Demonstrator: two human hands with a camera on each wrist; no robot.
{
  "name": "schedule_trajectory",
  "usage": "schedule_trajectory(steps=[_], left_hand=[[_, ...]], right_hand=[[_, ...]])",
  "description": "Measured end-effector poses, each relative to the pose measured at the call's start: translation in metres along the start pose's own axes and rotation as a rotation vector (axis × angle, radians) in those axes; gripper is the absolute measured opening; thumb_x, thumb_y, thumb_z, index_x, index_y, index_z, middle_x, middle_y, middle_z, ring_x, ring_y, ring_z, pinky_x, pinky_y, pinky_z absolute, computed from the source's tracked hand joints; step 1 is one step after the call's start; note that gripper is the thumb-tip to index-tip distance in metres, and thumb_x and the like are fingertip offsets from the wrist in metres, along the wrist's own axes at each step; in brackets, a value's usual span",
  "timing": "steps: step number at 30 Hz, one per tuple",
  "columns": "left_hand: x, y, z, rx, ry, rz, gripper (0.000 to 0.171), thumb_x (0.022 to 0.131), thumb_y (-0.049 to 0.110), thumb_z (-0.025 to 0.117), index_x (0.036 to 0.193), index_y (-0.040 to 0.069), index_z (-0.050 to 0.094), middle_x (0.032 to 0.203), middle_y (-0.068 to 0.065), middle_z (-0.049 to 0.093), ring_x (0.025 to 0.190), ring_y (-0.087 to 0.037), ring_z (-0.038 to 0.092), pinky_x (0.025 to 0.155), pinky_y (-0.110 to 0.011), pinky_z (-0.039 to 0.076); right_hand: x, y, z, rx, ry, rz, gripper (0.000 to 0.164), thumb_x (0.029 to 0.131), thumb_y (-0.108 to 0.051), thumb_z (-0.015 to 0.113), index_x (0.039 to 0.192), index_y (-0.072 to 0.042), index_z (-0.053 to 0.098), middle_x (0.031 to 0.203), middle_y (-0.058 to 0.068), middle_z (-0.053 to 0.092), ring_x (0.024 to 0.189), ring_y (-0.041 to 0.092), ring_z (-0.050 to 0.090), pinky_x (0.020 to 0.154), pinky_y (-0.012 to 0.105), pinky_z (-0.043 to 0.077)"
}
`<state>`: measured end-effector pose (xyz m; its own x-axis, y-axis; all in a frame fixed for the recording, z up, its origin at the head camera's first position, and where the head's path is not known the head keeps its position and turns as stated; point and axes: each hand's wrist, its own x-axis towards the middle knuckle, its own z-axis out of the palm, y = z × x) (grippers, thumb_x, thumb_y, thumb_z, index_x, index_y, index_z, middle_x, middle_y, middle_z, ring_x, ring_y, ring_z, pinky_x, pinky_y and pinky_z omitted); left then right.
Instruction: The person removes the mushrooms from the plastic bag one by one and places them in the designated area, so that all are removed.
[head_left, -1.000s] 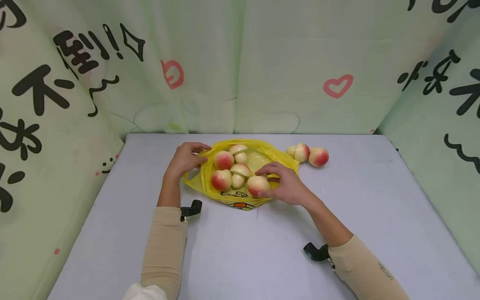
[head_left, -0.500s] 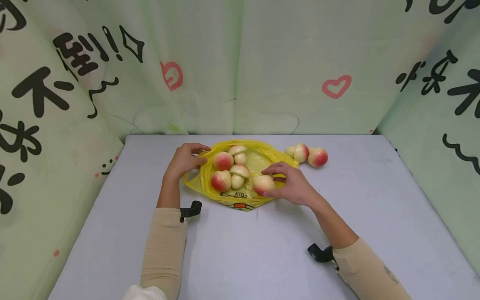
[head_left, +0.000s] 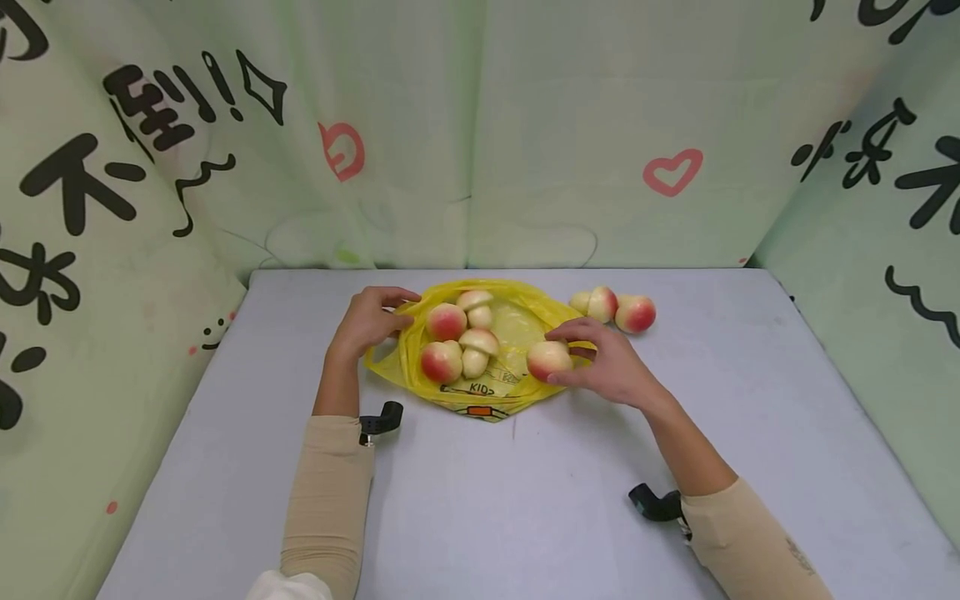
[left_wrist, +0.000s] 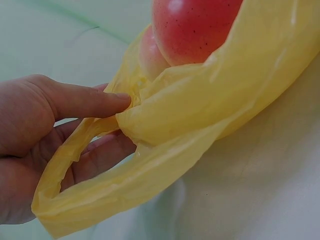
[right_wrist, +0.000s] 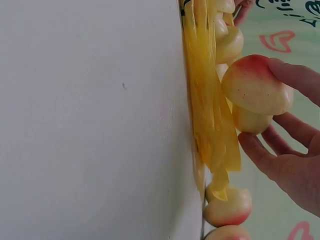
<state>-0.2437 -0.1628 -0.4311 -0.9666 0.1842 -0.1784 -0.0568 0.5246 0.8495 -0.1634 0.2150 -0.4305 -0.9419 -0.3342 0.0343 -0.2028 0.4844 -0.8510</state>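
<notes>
A yellow plastic bag [head_left: 517, 329] lies spread with its mouth toward me. Several toy mushrooms with cream stems and red-blushed caps, such as this mushroom [head_left: 480, 342], rest inside at its left. My left hand [head_left: 372, 317] pinches the bag's left edge between thumb and fingers; a handle loop [left_wrist: 55, 220] hangs around its fingers in the left wrist view. My right hand [head_left: 611, 362] grips one mushroom [right_wrist: 257, 90] by its cap and stem, over the right part of the bag. In the right wrist view this mushroom is raised beside the bag's edge.
Two more mushrooms [head_left: 636, 314] lie on the table just beyond the bag's right edge. The white table [head_left: 480, 500] ends at a pale green curtain [head_left: 525, 125] at the back, with curtains on both sides too.
My right hand has moved to the right across the bag, carrying the mushroom away from the others inside. The left hand and the bag's left side stay in place.
</notes>
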Motion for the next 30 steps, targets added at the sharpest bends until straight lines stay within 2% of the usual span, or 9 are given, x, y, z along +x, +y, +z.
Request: schedule_trajectory(steps=[5,16,23,30], left_hand=[[0.001,-0.001,0.000,-0.001,0.000,0.000,0.036,0.097,0.005,0.070,0.132,0.012,0.071,0.134,-0.015,0.067,0.109,-0.032,0.070,0.086,-0.039,0.065],[0.001,-0.001,0.000,-0.010,0.000,-0.002,0.036,0.097,0.006,0.070,0.132,0.012,0.071,0.132,-0.015,0.067,0.107,-0.032,0.071,0.087,-0.039,0.065],[0.002,0.000,0.000,-0.015,-0.001,-0.001,0.036,0.097,0.005,0.070,0.132,0.012,0.071,0.133,-0.015,0.066,0.108,-0.033,0.071,0.087,-0.039,0.065],[0.001,0.000,0.000,-0.019,-0.004,-0.004,0.036,0.097,0.004,0.069,0.133,0.011,0.070,0.133,-0.016,0.066,0.108,-0.033,0.071,0.088,-0.039,0.065]], right_hand=[[-0.004,0.003,-0.009,-0.032,0.025,0.002,0.056,0.080,-0.019,0.092,0.129,-0.005,0.070,0.133,0.011,0.066,0.127,0.030,0.058,0.110,0.054,0.052],[-0.012,0.008,-0.033,-0.063,0.071,0.049,0.055,0.084,-0.017,0.089,0.133,-0.006,0.067,0.136,0.009,0.064,0.127,0.030,0.059,0.111,0.046,0.050],[-0.018,0.016,-0.046,-0.088,0.093,0.080,0.054,0.085,-0.019,0.088,0.134,-0.007,0.067,0.137,0.011,0.061,0.131,0.032,0.055,0.113,0.050,0.047],[-0.022,0.024,-0.053,-0.117,0.095,0.078,0.052,0.088,-0.011,0.083,0.135,-0.003,0.065,0.138,0.014,0.060,0.132,0.031,0.052,0.112,0.050,0.047]])
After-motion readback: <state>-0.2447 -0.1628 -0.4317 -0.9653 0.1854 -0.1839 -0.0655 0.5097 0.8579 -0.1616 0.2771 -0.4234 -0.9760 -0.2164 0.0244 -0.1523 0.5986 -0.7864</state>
